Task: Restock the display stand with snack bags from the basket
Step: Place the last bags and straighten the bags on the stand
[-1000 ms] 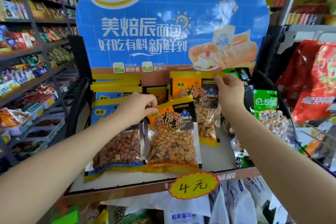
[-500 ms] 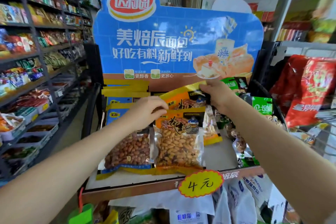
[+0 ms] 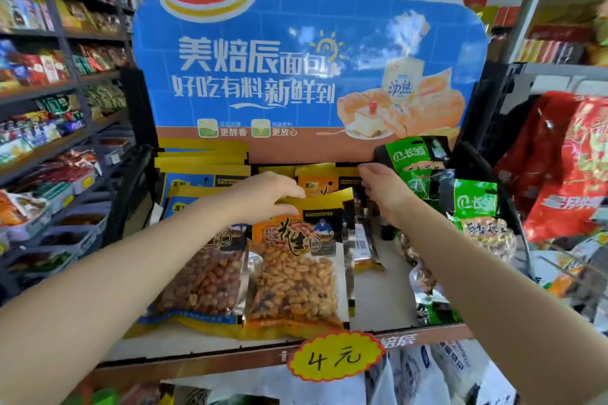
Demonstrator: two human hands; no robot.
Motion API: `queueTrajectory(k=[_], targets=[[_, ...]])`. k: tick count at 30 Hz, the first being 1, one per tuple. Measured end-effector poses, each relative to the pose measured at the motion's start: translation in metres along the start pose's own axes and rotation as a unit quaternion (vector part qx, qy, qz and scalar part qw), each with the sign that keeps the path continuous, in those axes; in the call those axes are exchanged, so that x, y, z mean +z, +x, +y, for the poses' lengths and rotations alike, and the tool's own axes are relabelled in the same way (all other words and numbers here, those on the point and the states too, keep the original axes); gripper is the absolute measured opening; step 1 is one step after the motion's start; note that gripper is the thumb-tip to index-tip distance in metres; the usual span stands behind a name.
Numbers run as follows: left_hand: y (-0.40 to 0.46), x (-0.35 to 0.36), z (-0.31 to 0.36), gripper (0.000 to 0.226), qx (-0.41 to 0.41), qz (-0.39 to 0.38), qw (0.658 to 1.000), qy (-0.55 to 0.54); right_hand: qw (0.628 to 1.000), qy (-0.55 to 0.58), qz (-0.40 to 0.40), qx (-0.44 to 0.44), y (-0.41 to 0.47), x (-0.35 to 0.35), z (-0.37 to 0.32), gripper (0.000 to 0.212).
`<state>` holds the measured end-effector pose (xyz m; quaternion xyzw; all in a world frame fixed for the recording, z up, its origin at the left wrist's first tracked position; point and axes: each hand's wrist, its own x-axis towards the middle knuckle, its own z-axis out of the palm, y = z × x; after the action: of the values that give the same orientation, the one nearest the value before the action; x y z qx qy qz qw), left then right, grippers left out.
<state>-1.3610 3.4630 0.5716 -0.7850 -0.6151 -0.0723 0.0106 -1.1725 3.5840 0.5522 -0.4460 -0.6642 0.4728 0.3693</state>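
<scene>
Nearest to me, a yellow price tag [image 3: 335,357] marked "4元" hangs on the front lip of the display stand [image 3: 210,360], and white bags [image 3: 424,371] show on the level below it. On the pale shelf board just behind the lip, a blue-edged bag of peanuts [image 3: 200,279] leans beside an orange bag of peanuts [image 3: 296,276], their sides touching. My left hand [image 3: 266,196] pinches the orange bag by its yellow top edge, fingers curled over it. My right hand [image 3: 383,189] reaches to the back of that row, thumb and fingers closed on the top of another orange bag [image 3: 320,179] standing behind the front one. Left of these, more yellow-topped bags [image 3: 204,164] stack against the back. To the right, green bags [image 3: 473,204] stand in a dark wire basket [image 3: 518,223] beside the stand. Behind everything rises the blue cardboard sign [image 3: 296,43] with a picture of bread. Store shelves [image 3: 59,89] full of packets run down the aisle on my left, and red bags [image 3: 566,158] hang on my right.
</scene>
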Motion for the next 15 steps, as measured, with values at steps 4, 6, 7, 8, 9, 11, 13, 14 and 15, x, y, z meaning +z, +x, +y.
queueTrajectory(k=[4, 6, 7, 8, 9, 11, 13, 14, 15], targets=[[-0.011, 0.006, 0.004, 0.018, 0.047, 0.005, 0.999, 0.002, 0.982, -0.179, 0.042, 0.047, 0.021, 0.013, 0.015, 0.042], [-0.015, 0.006, 0.005, 0.016, 0.048, 0.023, 0.999, -0.006, 0.987, -0.128, 0.022, 0.094, 0.022, 0.022, 0.022, 0.029], [-0.017, 0.006, 0.007, 0.016, 0.047, 0.029, 0.998, -0.01, 0.989, -0.102, 0.023, 0.101, 0.024, 0.026, 0.026, 0.031], [-0.018, 0.007, 0.007, 0.017, 0.046, 0.036, 0.998, -0.013, 0.99, -0.082, 0.036, 0.106, 0.026, 0.027, 0.031, 0.037], [-0.02, 0.007, 0.006, 0.017, 0.045, 0.042, 0.998, -0.015, 0.991, -0.064, 0.053, 0.106, 0.026, 0.027, 0.031, 0.04], [-0.025, 0.008, 0.005, 0.018, 0.041, 0.051, 0.998, -0.019, 0.995, -0.038, 0.068, 0.064, 0.019, 0.024, 0.022, 0.023], [-0.03, 0.008, 0.002, 0.018, 0.042, 0.07, 0.996, -0.033, 0.996, -0.058, 0.063, -0.011, 0.01, 0.014, 0.003, 0.01], [-0.032, 0.008, 0.0, 0.018, 0.046, 0.081, 0.995, -0.037, 0.991, -0.09, 0.071, -0.066, 0.005, 0.008, -0.008, 0.01], [-0.034, 0.008, -0.001, 0.018, 0.053, 0.086, 0.994, -0.037, 0.98, -0.13, 0.088, -0.124, -0.002, 0.001, -0.021, 0.01]])
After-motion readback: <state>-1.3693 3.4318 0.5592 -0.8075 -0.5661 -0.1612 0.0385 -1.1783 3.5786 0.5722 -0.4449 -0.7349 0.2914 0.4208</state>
